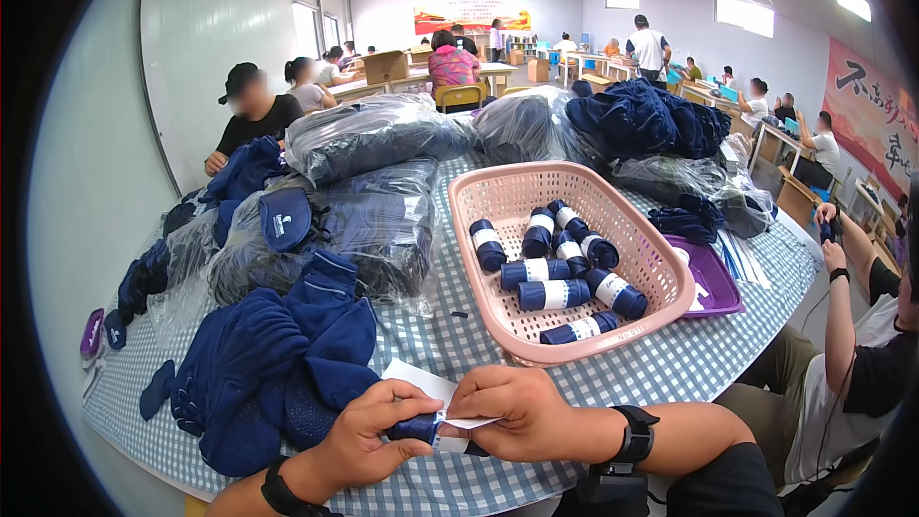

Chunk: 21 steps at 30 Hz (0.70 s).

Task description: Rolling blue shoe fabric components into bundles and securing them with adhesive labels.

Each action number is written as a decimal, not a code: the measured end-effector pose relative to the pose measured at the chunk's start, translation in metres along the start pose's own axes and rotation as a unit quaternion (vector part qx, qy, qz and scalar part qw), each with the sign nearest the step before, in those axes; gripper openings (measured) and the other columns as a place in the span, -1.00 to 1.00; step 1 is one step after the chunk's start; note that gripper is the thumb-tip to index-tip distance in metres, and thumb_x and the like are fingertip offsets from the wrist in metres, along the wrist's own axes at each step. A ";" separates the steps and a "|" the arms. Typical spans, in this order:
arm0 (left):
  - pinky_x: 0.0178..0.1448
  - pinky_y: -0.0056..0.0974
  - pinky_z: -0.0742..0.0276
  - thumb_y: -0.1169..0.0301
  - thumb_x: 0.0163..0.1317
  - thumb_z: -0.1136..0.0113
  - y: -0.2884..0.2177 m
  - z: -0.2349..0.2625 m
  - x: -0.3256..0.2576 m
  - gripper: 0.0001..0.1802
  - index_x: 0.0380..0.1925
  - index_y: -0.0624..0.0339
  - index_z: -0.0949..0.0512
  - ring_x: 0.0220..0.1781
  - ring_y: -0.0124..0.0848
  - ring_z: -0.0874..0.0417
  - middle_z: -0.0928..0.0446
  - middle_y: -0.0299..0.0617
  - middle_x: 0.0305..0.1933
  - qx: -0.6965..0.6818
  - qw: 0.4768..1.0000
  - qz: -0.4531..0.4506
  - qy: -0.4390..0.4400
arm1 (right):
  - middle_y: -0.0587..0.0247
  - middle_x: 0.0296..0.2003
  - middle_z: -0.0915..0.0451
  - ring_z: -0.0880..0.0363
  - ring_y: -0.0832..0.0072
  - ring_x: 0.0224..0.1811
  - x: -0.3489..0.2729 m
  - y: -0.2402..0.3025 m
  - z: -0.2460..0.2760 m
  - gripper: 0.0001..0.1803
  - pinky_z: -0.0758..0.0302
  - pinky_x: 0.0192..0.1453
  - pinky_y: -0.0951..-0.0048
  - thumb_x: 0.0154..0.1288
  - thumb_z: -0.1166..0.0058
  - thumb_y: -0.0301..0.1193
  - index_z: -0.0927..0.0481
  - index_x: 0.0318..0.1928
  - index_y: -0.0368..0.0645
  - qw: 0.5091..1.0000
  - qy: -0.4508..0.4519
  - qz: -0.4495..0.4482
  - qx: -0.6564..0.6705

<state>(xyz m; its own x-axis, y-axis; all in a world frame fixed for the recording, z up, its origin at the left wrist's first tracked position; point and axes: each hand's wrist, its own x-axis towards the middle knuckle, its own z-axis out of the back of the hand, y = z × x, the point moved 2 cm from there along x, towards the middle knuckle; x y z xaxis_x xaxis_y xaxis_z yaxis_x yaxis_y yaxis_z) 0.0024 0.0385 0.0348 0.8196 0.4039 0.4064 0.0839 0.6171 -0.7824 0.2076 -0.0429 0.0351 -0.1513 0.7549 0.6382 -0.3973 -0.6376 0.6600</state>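
Note:
Close to the table's front edge, my left hand [375, 433] is closed around a small roll of navy fabric [414, 429]. A white paper strip [419, 380] lies against the roll and extends behind it. My right hand [522, 414] pinches the paper at the roll's right side; the fingers hide part of it. Just beyond my hands stands a pink perforated plastic basket [661, 324]. Several navy rolls [554, 295] with white paper bands lie loose in it. Left of my hands, loose navy fabric pieces [258, 364] are heaped, some with dotted patches.
Clear plastic bags of dark goods [378, 129] pile up at the back and left. A navy pouch [285, 218] rests on one. A purple tray [713, 280] with white pieces stands right of the basket, on the checked tablecloth [431, 325]. A co-worker [852, 364] sits close at right.

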 end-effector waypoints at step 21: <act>0.26 -0.24 -0.46 0.35 0.03 -0.57 0.004 -0.001 -0.001 -0.42 0.08 0.31 -0.62 0.16 -0.27 -0.54 -0.55 -0.07 0.10 -0.040 0.999 0.031 0.011 | 0.24 -0.31 -0.62 -0.64 0.29 -0.42 0.000 0.000 -0.002 -0.85 -0.52 -0.41 0.35 0.02 -0.36 -0.53 -0.64 -0.37 -0.20 1.000 0.005 0.023 -0.002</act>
<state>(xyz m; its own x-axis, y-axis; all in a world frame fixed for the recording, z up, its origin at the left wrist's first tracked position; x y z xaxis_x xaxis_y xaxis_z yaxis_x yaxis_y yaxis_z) 0.0023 0.0400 0.0313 0.8371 0.4236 0.3462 0.0772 0.5351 -0.8413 0.2054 -0.0422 0.0344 -0.1791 0.7265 0.6634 -0.3928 -0.6710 0.6288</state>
